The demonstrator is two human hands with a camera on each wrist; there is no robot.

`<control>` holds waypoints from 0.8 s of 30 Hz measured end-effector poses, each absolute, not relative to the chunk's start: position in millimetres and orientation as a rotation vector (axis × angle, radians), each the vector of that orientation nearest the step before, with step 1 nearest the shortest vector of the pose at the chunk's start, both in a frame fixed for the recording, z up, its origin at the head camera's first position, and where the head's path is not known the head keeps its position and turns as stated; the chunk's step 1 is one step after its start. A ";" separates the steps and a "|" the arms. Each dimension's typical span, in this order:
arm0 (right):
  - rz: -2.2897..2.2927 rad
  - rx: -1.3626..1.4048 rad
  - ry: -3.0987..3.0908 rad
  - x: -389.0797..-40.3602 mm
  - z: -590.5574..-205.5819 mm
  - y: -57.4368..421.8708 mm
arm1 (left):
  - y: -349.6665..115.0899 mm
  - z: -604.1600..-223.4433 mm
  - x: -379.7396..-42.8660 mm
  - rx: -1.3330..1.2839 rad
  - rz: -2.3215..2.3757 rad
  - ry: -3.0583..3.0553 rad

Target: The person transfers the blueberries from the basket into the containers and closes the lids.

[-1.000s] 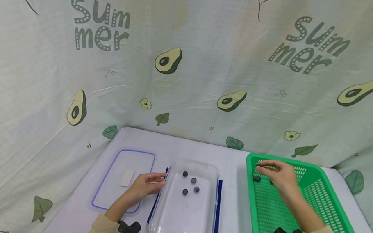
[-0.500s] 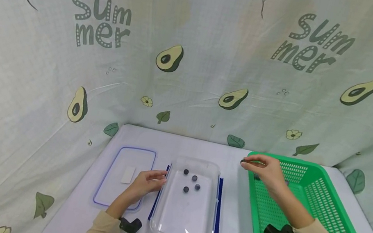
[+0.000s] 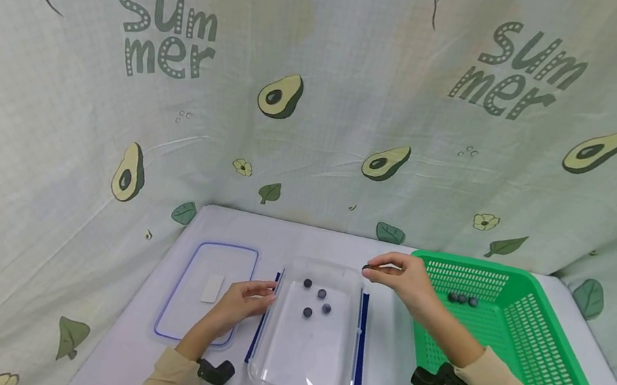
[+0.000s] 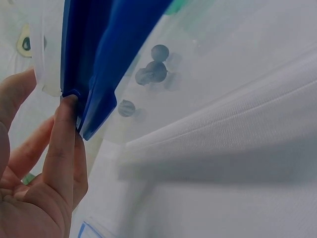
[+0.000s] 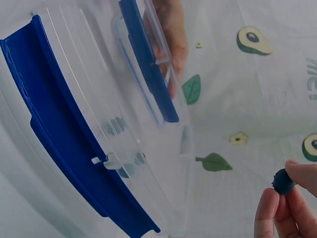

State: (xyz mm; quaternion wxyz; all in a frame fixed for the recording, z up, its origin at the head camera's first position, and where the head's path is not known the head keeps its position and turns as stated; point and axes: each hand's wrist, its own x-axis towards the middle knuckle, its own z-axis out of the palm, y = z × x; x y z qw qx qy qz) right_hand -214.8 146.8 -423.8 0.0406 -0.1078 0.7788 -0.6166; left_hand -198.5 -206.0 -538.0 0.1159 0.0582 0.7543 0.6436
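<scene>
A clear plastic container (image 3: 304, 364) stands mid-table, its blue side latches (image 3: 362, 346) hanging down. Several blueberries (image 3: 308, 313) lie on its floor toward the back. At its left side my left hand (image 3: 236, 307) touches the rim and blue latch (image 4: 99, 54) with loosely extended fingertips. Between thumb and fingers, my right hand (image 3: 401, 279) pinches one blueberry (image 5: 283, 181), its crown facing sideways. That hand is above the table, right at the container's back right corner. Three more blueberries (image 3: 462, 299) sit in the green basket (image 3: 417, 349), near its back end.
A clear lid with a blue seal (image 3: 185, 295) lies flat left of the container, a white label (image 3: 211, 289) on it. The basket's raised rim stands to the right. A printed cloth (image 3: 307, 199) hangs behind the table.
My right hand has moved left with the pinched blueberry, out of the basket and over to the container's back right corner. The left hand has stayed at the container's side.
</scene>
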 end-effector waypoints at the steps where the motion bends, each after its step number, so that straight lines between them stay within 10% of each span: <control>1: -1.890 -0.342 2.368 -214.3 -424.0 143.1 | -206.1 -538.1 -198.4 0.177 1.883 2.214; 24: -1.768 -0.378 2.248 -211.4 -454.8 96.4 | -205.3 -538.6 -198.5 0.168 1.895 2.210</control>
